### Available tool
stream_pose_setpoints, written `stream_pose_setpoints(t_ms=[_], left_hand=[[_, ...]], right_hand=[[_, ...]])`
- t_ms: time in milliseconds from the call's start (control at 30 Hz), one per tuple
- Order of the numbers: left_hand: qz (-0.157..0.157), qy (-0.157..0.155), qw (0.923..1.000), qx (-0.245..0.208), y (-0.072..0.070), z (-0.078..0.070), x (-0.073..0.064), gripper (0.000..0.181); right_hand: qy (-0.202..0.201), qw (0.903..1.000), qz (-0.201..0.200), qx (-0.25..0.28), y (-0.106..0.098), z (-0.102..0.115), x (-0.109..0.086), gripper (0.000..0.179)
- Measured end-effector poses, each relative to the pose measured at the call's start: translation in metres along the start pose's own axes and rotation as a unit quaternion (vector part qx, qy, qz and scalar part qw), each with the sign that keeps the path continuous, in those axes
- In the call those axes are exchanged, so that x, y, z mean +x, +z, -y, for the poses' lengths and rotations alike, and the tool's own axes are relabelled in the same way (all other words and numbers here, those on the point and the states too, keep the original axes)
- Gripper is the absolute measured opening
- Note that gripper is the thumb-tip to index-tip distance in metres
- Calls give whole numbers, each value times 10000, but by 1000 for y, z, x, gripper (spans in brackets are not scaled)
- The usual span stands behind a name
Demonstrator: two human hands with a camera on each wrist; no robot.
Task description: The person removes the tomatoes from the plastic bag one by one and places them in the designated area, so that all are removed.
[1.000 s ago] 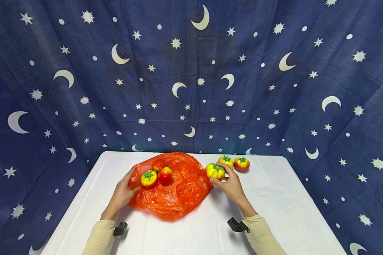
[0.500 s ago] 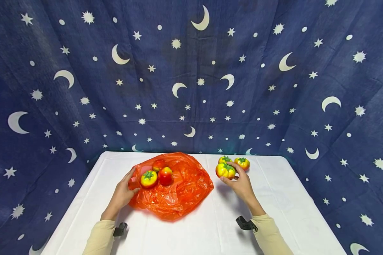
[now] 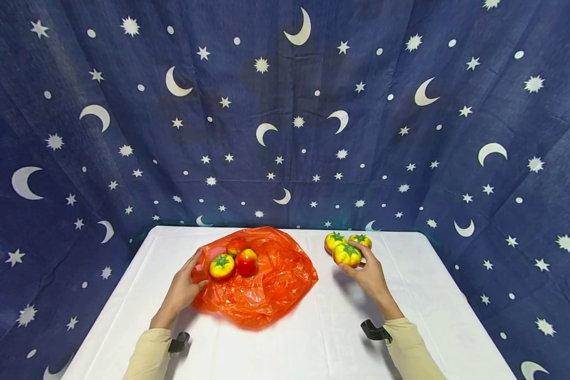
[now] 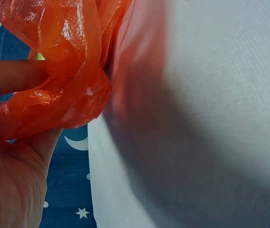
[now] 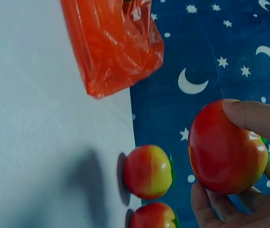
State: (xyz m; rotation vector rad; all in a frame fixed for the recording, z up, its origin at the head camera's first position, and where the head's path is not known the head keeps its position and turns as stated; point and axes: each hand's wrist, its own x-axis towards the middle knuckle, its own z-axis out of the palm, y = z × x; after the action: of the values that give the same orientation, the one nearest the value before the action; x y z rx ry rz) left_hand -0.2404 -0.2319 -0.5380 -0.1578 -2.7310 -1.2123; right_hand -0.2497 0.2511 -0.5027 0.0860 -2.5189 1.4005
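My right hand [image 3: 371, 272] holds a yellow-and-red tomato [image 3: 347, 255] with a green leafy top, its fingers and thumb round the sides. In the right wrist view this tomato [image 5: 225, 149] shows its red underside, raised off the table. Close behind it in the head view stand two more tomatoes, one at the left [image 3: 333, 241] and one at the right [image 3: 361, 240]. My left hand [image 3: 182, 287] grips the left edge of an orange-red plastic bag [image 3: 275, 285]; in the left wrist view the crumpled film [image 4: 59, 107] lies between thumb and fingers.
A tomato [image 3: 221, 267] with a green top and a red, yellow-tipped fruit [image 3: 246, 262] show at the bag, with another reddish fruit [image 3: 235, 245] behind them. The white-covered table [image 3: 275, 353] ends at a blue star-and-moon curtain [image 3: 247, 174].
My right hand has moved right with the tomato, from the bag's right edge to in front of the two other tomatoes. The left hand and the bag have stayed put.
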Motion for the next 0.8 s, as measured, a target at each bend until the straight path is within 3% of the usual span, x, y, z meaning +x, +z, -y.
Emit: stream_pose_setpoints(t_ms=[533,800], left_hand=[[-37,83,10000,22,0,0,-2,90],[-31,76,10000,37,-1,1,-2,89]], right_hand=[[526,9979,-336,-175,-17,-29,9,69],[869,9957,-295,-160,-29,-43,11,70]])
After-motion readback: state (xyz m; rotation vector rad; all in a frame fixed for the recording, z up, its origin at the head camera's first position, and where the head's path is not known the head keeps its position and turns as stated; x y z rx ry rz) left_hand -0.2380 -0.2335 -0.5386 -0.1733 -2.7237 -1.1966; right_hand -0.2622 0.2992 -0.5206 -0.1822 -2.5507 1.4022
